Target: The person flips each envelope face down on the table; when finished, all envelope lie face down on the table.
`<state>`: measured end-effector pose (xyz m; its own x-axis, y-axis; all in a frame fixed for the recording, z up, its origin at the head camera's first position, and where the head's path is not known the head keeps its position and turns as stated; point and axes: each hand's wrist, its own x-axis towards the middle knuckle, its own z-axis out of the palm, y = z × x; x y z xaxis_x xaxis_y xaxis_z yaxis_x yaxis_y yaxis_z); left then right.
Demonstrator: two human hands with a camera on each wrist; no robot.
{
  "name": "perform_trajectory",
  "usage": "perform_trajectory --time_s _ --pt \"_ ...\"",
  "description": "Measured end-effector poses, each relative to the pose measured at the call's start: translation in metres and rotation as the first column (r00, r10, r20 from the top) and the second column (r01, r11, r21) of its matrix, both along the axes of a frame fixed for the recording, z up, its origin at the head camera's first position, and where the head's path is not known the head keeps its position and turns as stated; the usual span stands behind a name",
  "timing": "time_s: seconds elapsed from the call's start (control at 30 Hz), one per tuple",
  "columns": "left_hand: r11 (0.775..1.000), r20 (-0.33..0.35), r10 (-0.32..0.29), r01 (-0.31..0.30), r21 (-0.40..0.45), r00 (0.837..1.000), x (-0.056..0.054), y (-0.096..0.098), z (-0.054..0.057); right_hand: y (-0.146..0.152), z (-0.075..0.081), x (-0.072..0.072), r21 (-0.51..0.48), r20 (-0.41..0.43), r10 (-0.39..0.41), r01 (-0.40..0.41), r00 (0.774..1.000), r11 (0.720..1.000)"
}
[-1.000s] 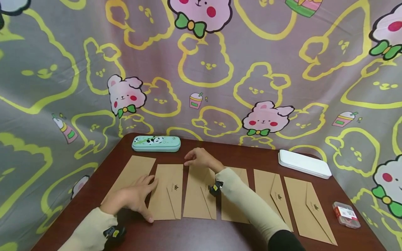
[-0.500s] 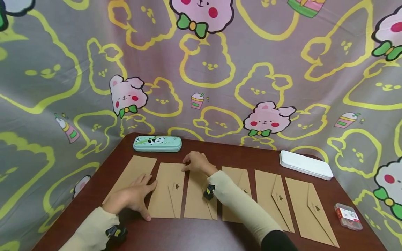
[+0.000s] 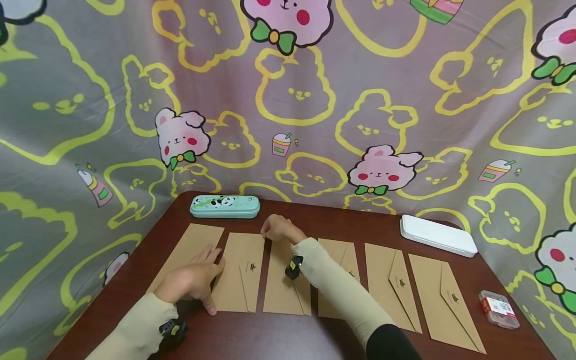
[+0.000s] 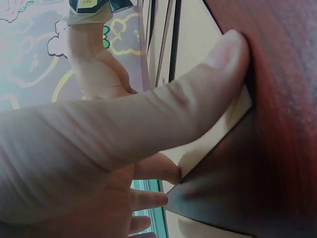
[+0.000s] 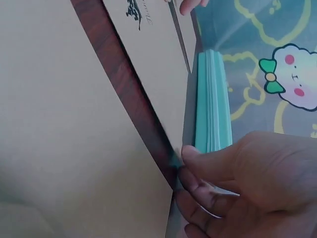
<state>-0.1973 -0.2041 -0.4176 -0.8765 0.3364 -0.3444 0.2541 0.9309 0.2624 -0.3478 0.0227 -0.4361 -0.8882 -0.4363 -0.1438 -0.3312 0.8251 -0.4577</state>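
Several brown paper envelopes lie in a row on the dark wood table. My right hand (image 3: 282, 230) reaches over the third envelope (image 3: 280, 285) and pinches the far right corner of the second envelope (image 3: 239, 267). In the right wrist view, the thumb (image 5: 210, 163) and index finger meet at that corner. Along the second envelope's left side, my left hand (image 3: 193, 280) has its fingers spread. Its thumb (image 4: 230, 52) lies at the near edge in the left wrist view. The first envelope (image 3: 191, 245) is partly hidden behind that hand.
More envelopes continue rightward, the last envelope (image 3: 443, 295) slightly slanted. A mint panda pencil case (image 3: 225, 207) stands at the back left, a white case (image 3: 436, 236) at the back right. Near the right edge sits a clear plastic box (image 3: 499, 310). A patterned curtain (image 3: 310, 125) hangs behind.
My right hand has moved left from the third envelope's far edge onto the second envelope's corner. The second envelope has turned slightly, its far end shifting right. The left hand has barely moved.
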Motion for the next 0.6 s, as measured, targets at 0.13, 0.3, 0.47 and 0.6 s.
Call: perform_trajectory --time_s 0.13,0.3,0.47,0.6 --pt "1.000 -0.006 -0.007 0.007 -0.006 1.000 -0.001 0.001 0.000 0.001 0.002 -0.002 -0.002 -0.003 0.004 -0.004 1.000 1.000" --pt "1.000 -0.003 -0.010 0.010 0.005 1.000 -0.001 0.000 -0.002 0.005 0.001 -0.003 -0.065 -0.025 0.021 -0.022 0.999 0.998" --pt "1.000 0.014 -0.005 0.005 0.028 1.000 -0.001 -0.002 -0.003 0.012 0.001 -0.003 -0.138 -0.050 0.086 -0.092 0.995 0.986" --pt "0.999 0.025 0.004 -0.005 0.043 1.000 -0.002 -0.004 -0.004 0.018 0.001 -0.004 -0.148 -0.078 0.137 -0.147 0.988 0.978"
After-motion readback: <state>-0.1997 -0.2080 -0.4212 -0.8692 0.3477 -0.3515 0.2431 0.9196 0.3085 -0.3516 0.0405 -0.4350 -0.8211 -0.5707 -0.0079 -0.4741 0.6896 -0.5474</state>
